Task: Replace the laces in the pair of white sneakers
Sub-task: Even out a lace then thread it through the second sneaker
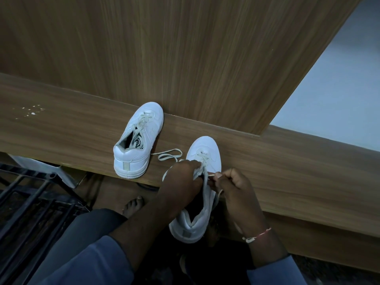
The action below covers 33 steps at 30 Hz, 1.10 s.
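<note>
The near white low-top sneaker (pixel 205 149) rests toe-first on the brown wood-grain ledge (pixel 287 171), its heel hanging over the front edge. The left hand (pixel 183 177) reaches across from the left, fingers curled together over the shoe's throat, gripping it. The right hand (pixel 234 188) pinches the flat cream lace (pixel 170 155) between thumb and forefinger, its other fingers curled in. The second white sneaker (pixel 139 140) stands to the left.
</note>
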Tool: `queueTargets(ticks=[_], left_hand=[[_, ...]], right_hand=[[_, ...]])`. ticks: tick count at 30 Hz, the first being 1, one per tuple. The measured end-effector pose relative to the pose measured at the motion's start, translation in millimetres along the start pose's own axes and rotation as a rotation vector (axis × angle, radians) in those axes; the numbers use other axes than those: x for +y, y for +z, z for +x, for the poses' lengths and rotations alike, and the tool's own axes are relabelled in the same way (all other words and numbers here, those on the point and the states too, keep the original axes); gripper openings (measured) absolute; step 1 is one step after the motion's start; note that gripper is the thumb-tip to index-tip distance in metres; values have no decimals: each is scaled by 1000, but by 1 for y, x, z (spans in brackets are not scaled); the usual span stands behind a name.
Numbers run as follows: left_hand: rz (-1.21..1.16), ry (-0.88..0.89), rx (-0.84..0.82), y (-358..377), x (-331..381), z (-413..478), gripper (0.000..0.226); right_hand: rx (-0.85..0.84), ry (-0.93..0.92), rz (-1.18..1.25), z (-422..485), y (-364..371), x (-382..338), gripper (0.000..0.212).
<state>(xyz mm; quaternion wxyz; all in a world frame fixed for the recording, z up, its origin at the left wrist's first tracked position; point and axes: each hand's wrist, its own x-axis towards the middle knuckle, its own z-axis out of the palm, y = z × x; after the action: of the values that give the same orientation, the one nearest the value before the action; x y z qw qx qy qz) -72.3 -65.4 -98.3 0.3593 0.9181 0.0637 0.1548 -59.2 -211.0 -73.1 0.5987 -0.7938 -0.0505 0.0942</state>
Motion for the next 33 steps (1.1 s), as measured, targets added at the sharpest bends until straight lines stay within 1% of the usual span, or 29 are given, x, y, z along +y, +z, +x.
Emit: queueTargets(ticks=[2, 5, 6, 7, 9, 10, 11, 12, 13, 14, 15, 16, 18, 19, 20, 21, 22, 24, 26, 27, 28, 30, 32, 33], left_hand=[[-29, -32, 9, -1, -2, -1, 15], [-73, -83, 0, -5, -2, -2, 21], [-89, -104, -21, -6, -3, -2, 23], [-115, -147, -49, -8, -4, -1, 26], [-199, -254, -94, -11, -5, 0, 30], [-241, -295, -99, -13, -5, 1, 29], [-274, -318, -86, -15, -3, 1, 25], [-300, -333, -67, -17, -1, 0, 22], [-336, -344, -50, -18, 1, 1, 23], [-389, -358, -38, -20, 3, 1, 30], [-484, -374, -31, -21, 4, 1, 38], [-630, -392, -24, -22, 5, 2, 41], [-1040, -440, -43, -24, 7, 3, 31], [-1211, -430, -65, -25, 8, 4, 24], [-1285, -393, -75, -25, 10, 4, 18], [-1264, -342, -71, -26, 11, 5, 14], [-1155, -272, -66, -26, 12, 5, 15], [-813, -82, -73, -24, 12, 3, 14], [-550, 107, -87, -22, 9, 0, 9], [-489, 169, -81, -21, 8, -1, 10], [-468, 199, -66, -22, 8, -1, 12], [-528, 188, -36, -24, 8, -1, 15], [-606, 98, -13, -25, 7, 0, 19], [-646, 44, -10, -25, 7, 1, 21]], right_hand=[[-38, -7, -103, 1, -2, -5, 19], [-92, 37, -145, 7, -13, -10, 16], [-62, 49, -120, 10, -18, -9, 13], [19, 33, -73, 13, -23, -9, 10], [295, -114, 60, 21, -38, -13, 11], [393, -208, 90, 26, -44, -17, 14], [426, -275, 56, 29, -49, -20, 16], [412, -313, -11, 31, -50, -23, 20], [386, -334, -98, 34, -50, -21, 23], [366, -344, -188, 36, -47, -16, 27], [356, -348, -262, 36, -43, -11, 31], [347, -333, -307, 36, -38, -6, 34], [283, -286, -303, 32, -27, 0, 37], [239, -301, -305, 29, -23, 1, 40], [194, -345, -317, 26, -20, 2, 43], [149, -397, -323, 25, -18, 2, 46], [97, -460, -338, 24, -17, 2, 48], [-19, -576, -420, 25, -13, 6, 46], [-144, -560, -484, 27, -7, 9, 41], [-197, -525, -492, 28, -4, 10, 37], [-226, -506, -494, 28, -2, 10, 32], [-214, -492, -475, 29, 0, 9, 18], [-117, -484, -394, 29, 2, 5, 4], [-29, -479, -350, 29, 2, 3, 5]])
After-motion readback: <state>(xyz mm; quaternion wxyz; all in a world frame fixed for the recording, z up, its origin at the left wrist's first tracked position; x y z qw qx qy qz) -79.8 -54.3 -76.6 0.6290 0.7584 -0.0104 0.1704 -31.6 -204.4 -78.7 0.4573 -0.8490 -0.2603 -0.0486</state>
